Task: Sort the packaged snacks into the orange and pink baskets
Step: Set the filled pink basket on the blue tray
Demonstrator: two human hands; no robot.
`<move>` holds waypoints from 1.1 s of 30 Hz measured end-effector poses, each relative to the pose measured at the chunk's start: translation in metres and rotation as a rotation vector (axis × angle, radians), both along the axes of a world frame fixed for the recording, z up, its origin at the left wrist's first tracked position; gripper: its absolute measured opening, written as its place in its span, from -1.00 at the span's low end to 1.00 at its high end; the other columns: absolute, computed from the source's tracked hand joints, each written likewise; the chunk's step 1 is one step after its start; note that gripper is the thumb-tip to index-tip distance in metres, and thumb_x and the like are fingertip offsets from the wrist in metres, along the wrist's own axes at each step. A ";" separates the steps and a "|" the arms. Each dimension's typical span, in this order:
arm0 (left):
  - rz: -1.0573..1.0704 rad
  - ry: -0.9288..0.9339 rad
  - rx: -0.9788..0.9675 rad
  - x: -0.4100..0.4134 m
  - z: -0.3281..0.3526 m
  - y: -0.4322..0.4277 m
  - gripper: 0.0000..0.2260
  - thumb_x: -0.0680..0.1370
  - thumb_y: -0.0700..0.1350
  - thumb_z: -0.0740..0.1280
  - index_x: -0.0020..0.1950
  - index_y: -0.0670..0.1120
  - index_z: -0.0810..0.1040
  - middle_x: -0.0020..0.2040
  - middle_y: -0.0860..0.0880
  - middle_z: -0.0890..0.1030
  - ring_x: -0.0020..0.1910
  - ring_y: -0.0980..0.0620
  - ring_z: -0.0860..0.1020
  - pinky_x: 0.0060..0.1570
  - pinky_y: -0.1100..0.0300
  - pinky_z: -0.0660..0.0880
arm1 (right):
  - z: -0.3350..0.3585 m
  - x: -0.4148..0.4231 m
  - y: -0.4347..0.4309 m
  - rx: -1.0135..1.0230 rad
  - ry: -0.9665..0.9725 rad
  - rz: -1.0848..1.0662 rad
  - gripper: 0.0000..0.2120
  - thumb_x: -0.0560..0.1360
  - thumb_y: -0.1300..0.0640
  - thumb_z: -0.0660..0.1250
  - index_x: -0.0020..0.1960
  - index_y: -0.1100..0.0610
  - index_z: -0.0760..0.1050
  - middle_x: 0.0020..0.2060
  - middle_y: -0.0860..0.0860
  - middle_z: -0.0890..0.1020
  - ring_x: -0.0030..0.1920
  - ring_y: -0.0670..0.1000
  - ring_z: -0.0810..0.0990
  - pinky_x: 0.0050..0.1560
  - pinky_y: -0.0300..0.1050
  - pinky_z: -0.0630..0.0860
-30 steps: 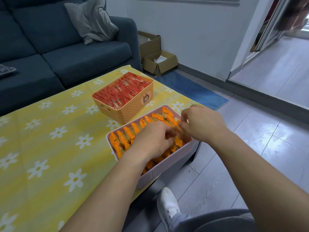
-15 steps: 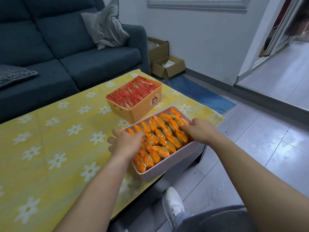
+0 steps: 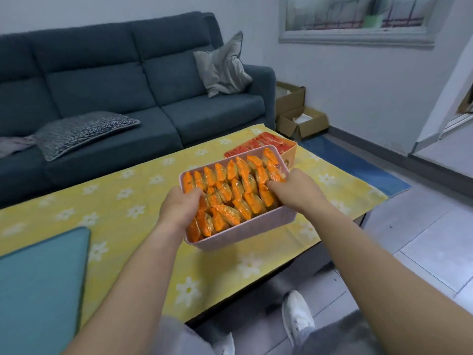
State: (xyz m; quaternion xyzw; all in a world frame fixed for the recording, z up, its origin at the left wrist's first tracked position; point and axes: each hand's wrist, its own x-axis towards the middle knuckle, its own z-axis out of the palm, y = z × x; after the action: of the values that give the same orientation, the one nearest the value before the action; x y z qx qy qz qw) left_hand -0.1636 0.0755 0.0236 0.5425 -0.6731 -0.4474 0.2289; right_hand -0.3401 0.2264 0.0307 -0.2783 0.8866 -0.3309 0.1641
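Two baskets on the yellow flowered tablecloth (image 3: pixel 115 201): the pink basket (image 3: pixel 243 231), crammed with orange snack packs (image 3: pixel 235 190), sits centre, and the orange basket (image 3: pixel 290 156) of red packs (image 3: pixel 266 142) peeks out just behind it at 1 o'clock. Left hand (image 3: pixel 179 208) is curled over the pink one's 9 o'clock end and right hand (image 3: pixel 297 193) over its 3 o'clock end, both gripping the rim.

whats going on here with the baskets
A person grips the pink basket at its two ends, left hand on one and right hand on the other. It is packed with orange-wrapped snacks. Behind it on the yellow flowered cloth sits the orange basket, filled with red packets. No loose snacks show on the cloth.
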 end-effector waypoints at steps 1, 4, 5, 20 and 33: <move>0.027 -0.012 -0.032 0.014 0.004 -0.005 -0.68 0.55 0.05 0.33 0.24 -0.06 0.55 0.13 -0.13 0.64 0.07 -0.21 0.61 0.11 -0.08 0.57 | 0.005 0.013 -0.010 -0.027 -0.007 0.028 -0.71 0.56 -0.15 0.29 -0.07 0.09 0.44 -0.19 0.06 0.58 -0.18 0.02 0.59 -0.18 -0.02 0.56; 0.117 -0.027 -0.066 0.073 0.005 -0.026 -0.60 0.56 0.07 0.32 0.35 -0.05 0.47 0.19 -0.13 0.61 0.11 -0.20 0.59 0.11 -0.08 0.56 | 0.023 0.063 -0.045 -0.061 -0.017 0.122 -0.69 0.54 -0.16 0.28 -0.05 0.10 0.48 -0.20 0.04 0.58 -0.16 0.05 0.60 -0.15 0.04 0.56; 0.158 -0.032 -0.055 0.100 0.008 -0.034 -0.59 0.56 0.07 0.32 0.35 -0.06 0.45 0.20 -0.14 0.60 0.12 -0.21 0.58 0.14 -0.11 0.56 | 0.028 0.085 -0.061 -0.068 -0.007 0.167 -0.70 0.53 -0.14 0.28 -0.09 0.11 0.48 -0.23 0.04 0.58 -0.18 0.06 0.59 -0.20 0.01 0.52; 0.596 -0.009 0.048 0.368 0.003 -0.149 -0.49 0.48 0.06 0.37 0.32 -0.22 0.46 0.15 -0.23 0.62 0.05 -0.27 0.60 0.10 -0.14 0.57 | -0.007 0.316 -0.223 -0.072 -0.401 0.482 -0.70 0.51 -0.07 0.33 0.03 0.16 0.54 -0.04 0.12 0.64 -0.02 0.15 0.64 0.01 0.10 0.66; 0.565 0.135 0.045 0.426 -0.052 -0.230 -0.89 0.57 -0.12 0.34 -0.14 -0.01 0.62 -0.05 -0.08 0.64 0.04 -0.15 0.61 0.11 -0.10 0.55 | -0.076 0.368 -0.313 -0.111 -0.456 0.452 -0.75 0.53 -0.05 0.29 -0.22 0.09 0.49 -0.12 0.16 0.67 -0.06 0.18 0.66 0.07 0.23 0.63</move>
State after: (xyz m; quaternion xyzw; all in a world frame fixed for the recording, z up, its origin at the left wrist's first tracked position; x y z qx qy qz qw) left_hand 0.2623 -0.1550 -0.0289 0.6826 -0.4684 -0.4157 0.3766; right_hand 0.0279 -0.0866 -0.0454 -0.3954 0.7234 -0.3876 0.4124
